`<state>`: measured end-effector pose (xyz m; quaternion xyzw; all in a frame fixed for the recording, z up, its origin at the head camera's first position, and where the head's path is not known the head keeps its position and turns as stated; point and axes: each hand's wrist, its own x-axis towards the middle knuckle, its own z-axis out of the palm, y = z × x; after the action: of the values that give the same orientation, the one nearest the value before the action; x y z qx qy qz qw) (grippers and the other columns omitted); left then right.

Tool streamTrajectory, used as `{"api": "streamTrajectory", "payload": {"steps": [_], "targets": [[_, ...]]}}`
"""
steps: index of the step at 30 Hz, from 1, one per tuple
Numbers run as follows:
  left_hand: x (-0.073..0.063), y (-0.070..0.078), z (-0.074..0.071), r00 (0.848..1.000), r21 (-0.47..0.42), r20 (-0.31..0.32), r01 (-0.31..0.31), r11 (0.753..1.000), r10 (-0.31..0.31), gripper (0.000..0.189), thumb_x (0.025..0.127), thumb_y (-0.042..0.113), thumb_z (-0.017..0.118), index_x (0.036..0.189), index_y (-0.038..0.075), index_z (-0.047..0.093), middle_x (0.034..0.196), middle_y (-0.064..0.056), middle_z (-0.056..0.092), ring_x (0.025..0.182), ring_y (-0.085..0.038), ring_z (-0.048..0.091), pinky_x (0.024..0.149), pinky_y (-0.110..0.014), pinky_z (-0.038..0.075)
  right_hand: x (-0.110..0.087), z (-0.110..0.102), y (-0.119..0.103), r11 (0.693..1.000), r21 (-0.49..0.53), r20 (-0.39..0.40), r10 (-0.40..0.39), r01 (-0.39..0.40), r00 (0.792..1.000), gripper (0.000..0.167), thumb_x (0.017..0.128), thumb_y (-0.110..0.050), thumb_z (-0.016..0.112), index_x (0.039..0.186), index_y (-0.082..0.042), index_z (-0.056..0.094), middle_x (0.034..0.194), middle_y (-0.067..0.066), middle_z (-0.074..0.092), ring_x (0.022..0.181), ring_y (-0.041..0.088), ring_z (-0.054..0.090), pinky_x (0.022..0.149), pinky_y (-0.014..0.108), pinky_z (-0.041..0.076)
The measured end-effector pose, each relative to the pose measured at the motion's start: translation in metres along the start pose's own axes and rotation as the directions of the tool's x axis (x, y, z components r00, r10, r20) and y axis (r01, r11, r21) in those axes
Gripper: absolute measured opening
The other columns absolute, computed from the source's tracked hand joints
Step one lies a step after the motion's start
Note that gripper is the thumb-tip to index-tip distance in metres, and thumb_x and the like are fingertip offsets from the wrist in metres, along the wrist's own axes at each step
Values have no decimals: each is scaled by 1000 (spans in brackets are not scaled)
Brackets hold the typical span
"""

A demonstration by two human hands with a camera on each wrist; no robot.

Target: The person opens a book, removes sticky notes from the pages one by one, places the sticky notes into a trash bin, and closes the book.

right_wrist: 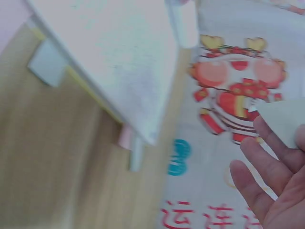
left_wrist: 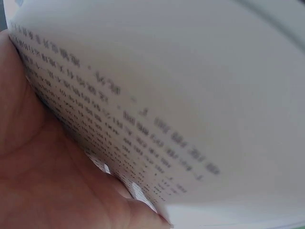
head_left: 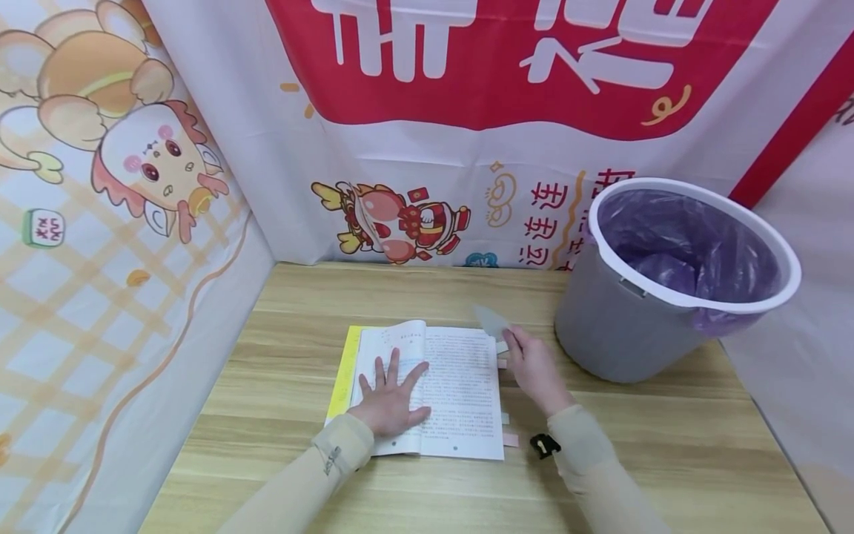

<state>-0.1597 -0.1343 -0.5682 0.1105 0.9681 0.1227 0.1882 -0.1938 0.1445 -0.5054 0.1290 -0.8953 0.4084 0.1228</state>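
An open book (head_left: 463,393) with printed pages and a yellow cover edge (head_left: 345,371) lies on the wooden table. My left hand (head_left: 390,404) rests on its left page with the fingers spread. In the left wrist view, the palm (left_wrist: 62,176) is close against a curved printed page (left_wrist: 143,114). Right of the book's upper corner, my right hand (head_left: 534,371) pinches a thin pale slip of paper (head_left: 491,321). The right wrist view has the slip (right_wrist: 286,119) at the thumb, the other fingers (right_wrist: 262,167) loosely extended. Pale and pink tabs (head_left: 511,440) stick out from the book's right edge.
A grey bin (head_left: 620,326) with a white rim and purple liner stands at the right, close to my right hand. Printed cloth (head_left: 427,156) hangs behind the table (head_left: 280,386) and along its left side. A small black piece (head_left: 545,446) sits by the right wrist.
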Motion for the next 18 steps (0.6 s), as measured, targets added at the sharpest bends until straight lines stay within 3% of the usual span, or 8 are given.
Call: {"api": "streamTrajectory", "payload": {"steps": [2, 7, 12, 18], "targets": [[0, 0, 0, 1000, 8, 0, 2, 1000, -2, 81, 91, 69, 47, 158, 41, 12, 161, -19, -22, 143, -53, -13, 104, -79, 2, -2, -11, -9, 999, 1, -49, -50, 50, 998, 21, 104, -18, 53, 96, -5, 69, 67, 5, 59, 48, 14, 46, 42, 27, 39], [1, -1, 0, 1000, 12, 1, 1, 1000, -1, 81, 91, 70, 47, 158, 40, 13, 161, -19, -22, 143, -53, -13, 104, -79, 2, -7, -42, -30, 982, -34, -174, -191, 188, 966, 9, 96, -8, 65, 94, -4, 73, 77, 4, 71, 62, 12, 61, 50, 23, 47], [2, -1, 1, 1000, 19, 2, 2, 1000, -2, 81, 91, 71, 46, 158, 41, 12, 161, -18, -23, 143, -53, -13, 104, -79, 2, -12, -70, -46, 945, -49, -284, -322, 322, 903, 9, 86, 5, 72, 94, 1, 74, 74, 5, 69, 60, 11, 57, 53, 17, 44], [3, -1, 1, 1000, 17, 4, -1, 1000, 1, 81, 91, 70, 46, 158, 41, 12, 161, -18, -23, 143, -53, -12, 104, -79, 2, -19, -105, -64, 921, -57, -403, -374, 385, 835, 19, 80, 11, 73, 97, 1, 75, 83, 10, 74, 77, 3, 63, 73, 10, 47]]}}
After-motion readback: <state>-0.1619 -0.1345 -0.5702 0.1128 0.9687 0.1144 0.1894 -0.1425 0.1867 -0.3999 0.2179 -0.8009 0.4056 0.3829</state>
